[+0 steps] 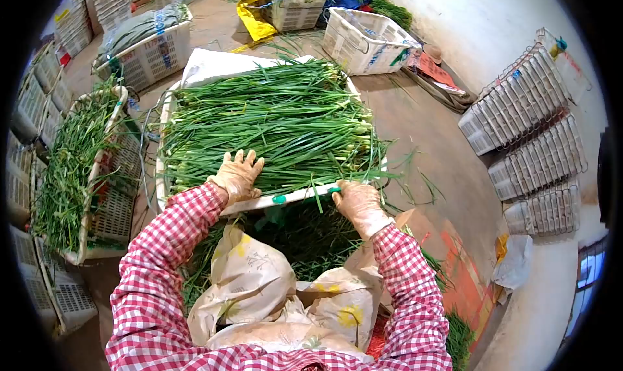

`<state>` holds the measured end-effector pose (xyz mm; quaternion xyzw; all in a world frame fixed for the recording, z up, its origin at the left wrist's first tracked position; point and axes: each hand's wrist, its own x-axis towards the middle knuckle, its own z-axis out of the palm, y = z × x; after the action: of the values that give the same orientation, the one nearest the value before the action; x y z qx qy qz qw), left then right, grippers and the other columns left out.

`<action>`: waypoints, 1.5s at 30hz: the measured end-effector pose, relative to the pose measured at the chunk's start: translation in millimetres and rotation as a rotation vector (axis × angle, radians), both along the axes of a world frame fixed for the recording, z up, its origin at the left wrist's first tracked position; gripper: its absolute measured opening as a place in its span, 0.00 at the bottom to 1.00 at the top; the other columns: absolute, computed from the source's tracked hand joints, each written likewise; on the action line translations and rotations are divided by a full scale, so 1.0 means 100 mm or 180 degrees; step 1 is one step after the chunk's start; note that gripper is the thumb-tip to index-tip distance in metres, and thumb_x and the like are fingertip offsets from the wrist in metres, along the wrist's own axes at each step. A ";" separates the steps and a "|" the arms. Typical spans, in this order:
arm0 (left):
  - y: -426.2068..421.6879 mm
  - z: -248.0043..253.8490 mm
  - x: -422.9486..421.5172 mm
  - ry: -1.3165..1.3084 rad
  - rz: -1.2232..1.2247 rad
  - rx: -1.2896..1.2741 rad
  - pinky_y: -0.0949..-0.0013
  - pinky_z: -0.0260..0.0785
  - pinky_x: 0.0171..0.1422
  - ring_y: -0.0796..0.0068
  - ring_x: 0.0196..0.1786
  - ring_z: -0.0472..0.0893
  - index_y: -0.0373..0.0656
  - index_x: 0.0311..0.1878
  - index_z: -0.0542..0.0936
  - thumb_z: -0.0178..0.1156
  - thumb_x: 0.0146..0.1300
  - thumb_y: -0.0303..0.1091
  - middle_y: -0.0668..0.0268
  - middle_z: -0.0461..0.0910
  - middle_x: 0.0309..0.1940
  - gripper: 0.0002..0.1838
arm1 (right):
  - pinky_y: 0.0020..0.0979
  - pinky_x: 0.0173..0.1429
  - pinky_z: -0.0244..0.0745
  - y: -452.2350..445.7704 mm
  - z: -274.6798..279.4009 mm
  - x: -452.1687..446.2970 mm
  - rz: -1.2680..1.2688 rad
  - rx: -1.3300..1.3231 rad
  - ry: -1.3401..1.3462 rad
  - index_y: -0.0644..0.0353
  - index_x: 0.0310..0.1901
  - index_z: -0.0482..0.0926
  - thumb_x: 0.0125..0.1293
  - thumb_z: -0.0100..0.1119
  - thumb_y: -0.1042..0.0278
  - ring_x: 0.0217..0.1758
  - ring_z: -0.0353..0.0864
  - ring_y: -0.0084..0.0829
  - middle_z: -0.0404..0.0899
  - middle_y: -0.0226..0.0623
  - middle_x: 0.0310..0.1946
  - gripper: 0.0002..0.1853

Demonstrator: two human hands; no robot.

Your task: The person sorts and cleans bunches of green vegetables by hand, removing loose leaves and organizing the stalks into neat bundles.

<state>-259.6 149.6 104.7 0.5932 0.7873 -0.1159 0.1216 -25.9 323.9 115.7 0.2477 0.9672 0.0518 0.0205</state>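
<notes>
I observe the green stalks [272, 121] inside the white crate [161, 184], long axes running crosswise, pale ends pointing toward both its left and right walls; the gloved left hand [237, 178], fingers spread wide, lies over the stalks at the crate's near rim [302, 194]; the right hand [361, 205] touches that rim's right end; whether it grips, I cannot tell.

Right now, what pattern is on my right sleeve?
Your right sleeve has red and white checks; see head view.
</notes>
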 end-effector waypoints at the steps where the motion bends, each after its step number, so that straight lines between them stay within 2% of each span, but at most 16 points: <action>1: 0.10 0.22 0.05 -0.0084 -0.0044 -0.0138 0.45 0.62 0.63 0.52 0.64 0.69 0.46 0.67 0.64 0.57 0.60 0.55 0.50 0.67 0.62 0.36 | 0.38 0.32 0.77 0.05 0.03 -0.02 -0.0351 -0.0192 0.0015 0.60 0.42 0.80 0.63 0.58 0.53 0.29 0.83 0.36 0.81 0.37 0.25 0.18; 2: 0.22 0.44 0.07 -0.0526 0.0035 -0.0315 0.53 0.69 0.54 0.55 0.52 0.77 0.42 0.60 0.71 0.58 0.60 0.52 0.52 0.76 0.49 0.30 | 0.38 0.34 0.77 0.07 0.00 -0.03 -0.0463 -0.0158 0.0064 0.60 0.46 0.79 0.63 0.59 0.54 0.31 0.82 0.36 0.81 0.39 0.27 0.18; 3: 0.31 0.40 0.04 -0.0720 -0.0228 0.0140 0.57 0.72 0.52 0.56 0.49 0.78 0.40 0.60 0.71 0.60 0.59 0.51 0.52 0.77 0.45 0.31 | 0.38 0.36 0.77 0.12 -0.03 -0.04 -0.0561 -0.0112 0.0113 0.60 0.49 0.78 0.63 0.59 0.55 0.34 0.82 0.36 0.81 0.40 0.30 0.19; 5: 0.64 0.06 0.02 -0.0723 -0.0753 0.1390 0.54 0.66 0.62 0.54 0.59 0.74 0.40 0.64 0.66 0.63 0.55 0.51 0.50 0.74 0.54 0.37 | 0.39 0.42 0.76 0.20 -0.23 -0.08 -0.0474 0.0023 0.0718 0.62 0.52 0.75 0.63 0.60 0.56 0.39 0.81 0.37 0.81 0.43 0.35 0.21; 7: 0.94 -0.01 0.12 -0.0508 -0.1190 0.1911 0.50 0.52 0.74 0.56 0.71 0.60 0.42 0.72 0.56 0.67 0.50 0.56 0.51 0.61 0.68 0.51 | 0.43 0.56 0.70 0.30 -0.56 -0.09 -0.0536 -0.0216 0.1553 0.62 0.55 0.72 0.65 0.57 0.55 0.46 0.78 0.41 0.79 0.44 0.42 0.23; 9: 1.20 -0.05 0.14 -0.0457 -0.1498 0.1544 0.47 0.37 0.78 0.59 0.78 0.45 0.47 0.75 0.44 0.69 0.44 0.61 0.55 0.46 0.75 0.62 | 0.45 0.64 0.63 0.31 -0.78 -0.11 -0.0661 -0.0101 0.1858 0.61 0.58 0.71 0.66 0.55 0.53 0.53 0.74 0.40 0.77 0.44 0.47 0.24; 10: 1.30 -0.13 0.10 -0.0670 -0.1714 0.1593 0.44 0.36 0.77 0.57 0.78 0.43 0.50 0.76 0.42 0.69 0.40 0.64 0.56 0.43 0.76 0.66 | 0.46 0.68 0.56 0.28 -0.83 -0.12 -0.0711 -0.0199 0.1879 0.61 0.58 0.70 0.67 0.52 0.52 0.58 0.71 0.40 0.75 0.44 0.51 0.25; 14: 1.50 -0.24 -0.13 -0.0504 -0.1503 0.1423 0.35 0.34 0.74 0.54 0.78 0.41 0.49 0.76 0.41 0.66 0.34 0.71 0.54 0.41 0.76 0.70 | 0.47 0.70 0.53 0.26 -1.01 -0.07 -0.0706 -0.0172 0.2082 0.58 0.58 0.71 0.70 0.46 0.55 0.58 0.70 0.41 0.75 0.41 0.50 0.20; 18: 1.71 -0.22 -0.38 -0.0363 -0.0778 0.1399 0.37 0.39 0.74 0.50 0.77 0.46 0.45 0.75 0.39 0.69 0.35 0.69 0.49 0.42 0.75 0.72 | 0.46 0.70 0.51 0.32 -1.14 -0.08 -0.0653 -0.0097 0.2151 0.56 0.59 0.71 0.70 0.45 0.57 0.58 0.70 0.38 0.75 0.38 0.52 0.20; 21: 1.92 -0.16 -0.54 -0.0531 -0.0174 0.0570 0.44 0.40 0.76 0.54 0.77 0.47 0.39 0.74 0.43 0.70 0.36 0.69 0.46 0.47 0.74 0.71 | 0.46 0.70 0.51 0.32 -1.19 -0.10 -0.0615 -0.0128 0.2250 0.55 0.59 0.71 0.68 0.46 0.57 0.59 0.70 0.38 0.75 0.38 0.52 0.21; 28: 1.71 -0.22 -0.08 -0.0908 -0.0296 0.0718 0.51 0.43 0.77 0.51 0.74 0.52 0.31 0.72 0.48 0.72 0.31 0.70 0.43 0.56 0.69 0.72 | 0.45 0.70 0.52 0.31 -1.22 -0.09 -0.0629 -0.0031 0.2322 0.54 0.61 0.70 0.66 0.49 0.59 0.57 0.70 0.36 0.75 0.35 0.50 0.23; 32: 1.48 -0.42 0.09 -0.0761 -0.0709 0.1365 0.55 0.53 0.72 0.49 0.68 0.62 0.30 0.69 0.52 0.75 0.36 0.59 0.45 0.63 0.64 0.65 | 0.45 0.70 0.52 0.31 -1.22 -0.08 -0.0581 0.0068 0.2305 0.54 0.61 0.70 0.64 0.52 0.60 0.56 0.71 0.36 0.75 0.34 0.48 0.23; 37: 1.61 -0.07 0.21 -0.0279 -0.0385 0.0624 0.46 0.54 0.70 0.47 0.68 0.63 0.33 0.73 0.45 0.77 0.33 0.58 0.42 0.60 0.65 0.71 | 0.42 0.70 0.51 0.30 -1.11 -0.08 -0.0480 -0.0327 0.2751 0.56 0.59 0.70 0.65 0.51 0.60 0.54 0.73 0.36 0.76 0.35 0.46 0.21; 41: 1.65 -0.04 0.25 -0.0473 -0.0203 0.0497 0.47 0.59 0.67 0.48 0.65 0.65 0.34 0.73 0.45 0.78 0.33 0.53 0.43 0.64 0.61 0.69 | 0.39 0.61 0.67 0.38 -0.82 0.12 -0.0728 -0.0608 0.3422 0.64 0.63 0.66 0.67 0.52 0.64 0.51 0.76 0.39 0.77 0.41 0.47 0.24; 43: 1.70 -0.05 0.20 -0.0510 -0.0159 0.0573 0.57 0.69 0.57 0.51 0.56 0.72 0.33 0.71 0.51 0.77 0.38 0.48 0.48 0.73 0.51 0.61 | 0.36 0.60 0.69 0.41 -0.72 0.25 -0.1021 -0.0735 0.3718 0.65 0.67 0.61 0.69 0.52 0.66 0.53 0.75 0.37 0.75 0.44 0.50 0.26; 45: 1.73 -0.09 0.13 -0.0566 -0.0215 0.0740 0.58 0.70 0.55 0.51 0.54 0.74 0.33 0.69 0.55 0.76 0.39 0.46 0.48 0.75 0.48 0.57 | 0.35 0.61 0.69 0.42 -0.69 0.36 -0.1236 -0.0991 0.3988 0.64 0.69 0.57 0.70 0.51 0.66 0.54 0.75 0.35 0.74 0.44 0.52 0.28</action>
<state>-246.4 322.4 96.0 0.6373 0.7612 0.0249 0.1174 9.9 366.1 46.5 0.3944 0.7306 -0.2464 -0.5000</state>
